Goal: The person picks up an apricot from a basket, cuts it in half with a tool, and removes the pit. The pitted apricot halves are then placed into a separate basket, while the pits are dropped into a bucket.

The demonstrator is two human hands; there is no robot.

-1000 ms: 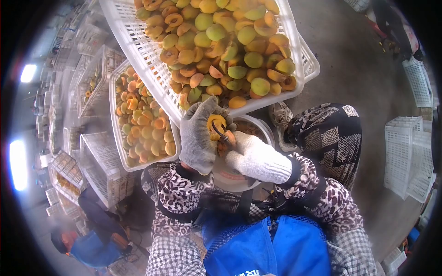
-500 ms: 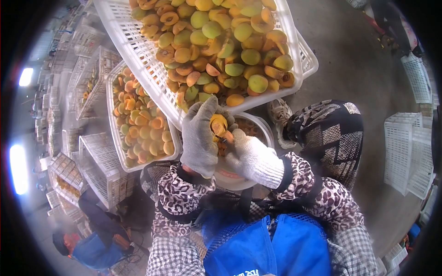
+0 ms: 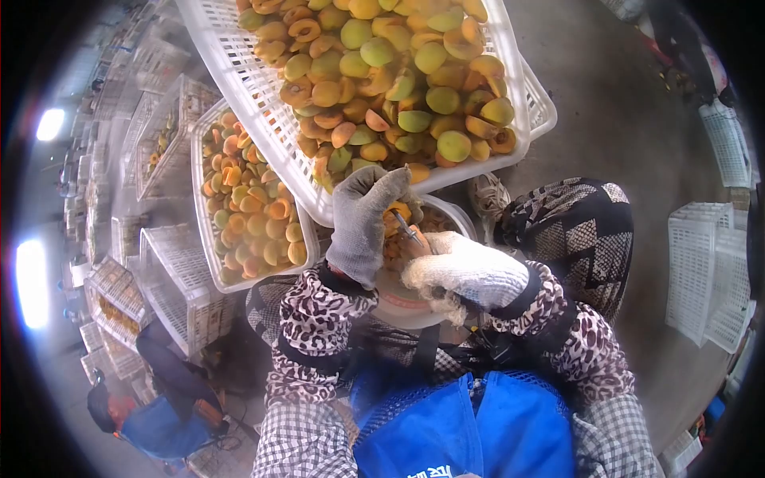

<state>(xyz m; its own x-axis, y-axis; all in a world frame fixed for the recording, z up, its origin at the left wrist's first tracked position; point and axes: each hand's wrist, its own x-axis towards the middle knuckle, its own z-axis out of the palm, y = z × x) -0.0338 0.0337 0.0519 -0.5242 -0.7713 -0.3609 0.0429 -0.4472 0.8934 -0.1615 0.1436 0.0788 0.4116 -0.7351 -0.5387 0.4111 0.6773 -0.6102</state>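
Note:
My left hand point(image 3: 362, 227), in a grey knit glove, is closed around an apricot point(image 3: 400, 210); only a little orange flesh shows past the fingers. In a white glove, my right hand point(image 3: 470, 271) grips a small pitting tool point(image 3: 408, 228) with a thin metal shaft, its tip close to the fruit. Below both hands stands a white bucket point(image 3: 460, 209), partly hidden by them, with fruit pieces inside. Just beyond my left hand, a white plastic crate point(image 3: 522, 119) is heaped with green and orange apricots point(image 3: 430, 99), many of them halved.
A second crate point(image 3: 199, 195) of apricot halves stands at the left, with stacked white crates point(image 3: 187, 279) beside it. More crates point(image 3: 701, 271) stand at the right on the concrete floor point(image 3: 582, 95). Another person point(image 3: 163, 426) sits at the lower left.
The open apricot seen in my left hand is now mostly covered by its fingers. My right hand has drawn slightly right, and the tool's shaft shows more plainly.

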